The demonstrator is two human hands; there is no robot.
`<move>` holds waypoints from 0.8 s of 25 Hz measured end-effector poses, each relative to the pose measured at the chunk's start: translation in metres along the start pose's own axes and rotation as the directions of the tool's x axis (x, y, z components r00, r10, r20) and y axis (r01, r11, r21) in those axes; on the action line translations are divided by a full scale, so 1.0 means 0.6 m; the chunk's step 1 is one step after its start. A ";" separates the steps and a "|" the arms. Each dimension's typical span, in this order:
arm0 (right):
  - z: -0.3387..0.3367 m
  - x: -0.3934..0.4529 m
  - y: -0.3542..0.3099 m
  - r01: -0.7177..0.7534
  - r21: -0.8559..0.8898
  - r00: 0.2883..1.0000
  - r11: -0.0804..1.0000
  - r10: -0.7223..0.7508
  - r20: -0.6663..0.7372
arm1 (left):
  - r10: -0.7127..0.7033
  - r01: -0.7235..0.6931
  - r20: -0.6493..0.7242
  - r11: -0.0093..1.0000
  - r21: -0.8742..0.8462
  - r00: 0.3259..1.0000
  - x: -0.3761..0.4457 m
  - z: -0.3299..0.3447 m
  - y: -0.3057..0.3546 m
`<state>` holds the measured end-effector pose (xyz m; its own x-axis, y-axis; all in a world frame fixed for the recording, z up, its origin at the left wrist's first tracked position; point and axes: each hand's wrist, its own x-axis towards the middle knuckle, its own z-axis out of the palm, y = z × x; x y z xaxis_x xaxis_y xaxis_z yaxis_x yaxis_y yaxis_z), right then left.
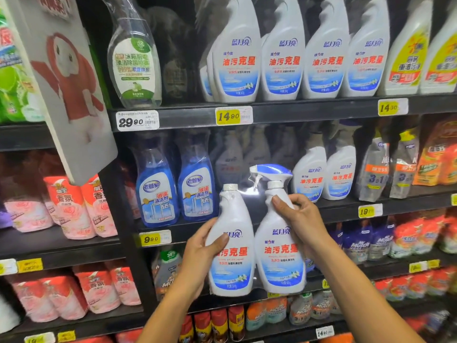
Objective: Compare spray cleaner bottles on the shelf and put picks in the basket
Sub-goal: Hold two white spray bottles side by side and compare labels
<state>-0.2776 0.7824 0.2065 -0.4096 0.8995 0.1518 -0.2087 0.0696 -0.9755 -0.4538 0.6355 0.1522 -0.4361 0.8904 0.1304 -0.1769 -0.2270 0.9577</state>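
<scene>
Both hands are busy here: left hand (206, 246) wraps around the capped refill bottle (232, 246), right hand (300, 219) grips the neck of the trigger spray bottle (278, 238). The two are touching side by side, shrink-wrapped together, held up in front of the shelf (296, 111). Four matching bottles line the top row.

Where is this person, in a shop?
Most likely a supermarket cleaning aisle: black metal shelves hold rows of white plastic spray bottles, and yellow paper price tags sit on the shelf edges.
</scene>
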 end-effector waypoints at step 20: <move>0.012 0.239 -0.070 0.348 -0.189 0.937 0.918 -0.336 0.094 | 0.412 -0.211 -0.442 0.875 0.436 0.797 0.222 0.105 0.058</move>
<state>-0.3341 0.9053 0.2703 -0.3969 0.7791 0.4852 -0.1662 0.4589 -0.8728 -0.4622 0.7711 0.2194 -0.8102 0.4416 0.3854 0.3217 -0.2146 0.9222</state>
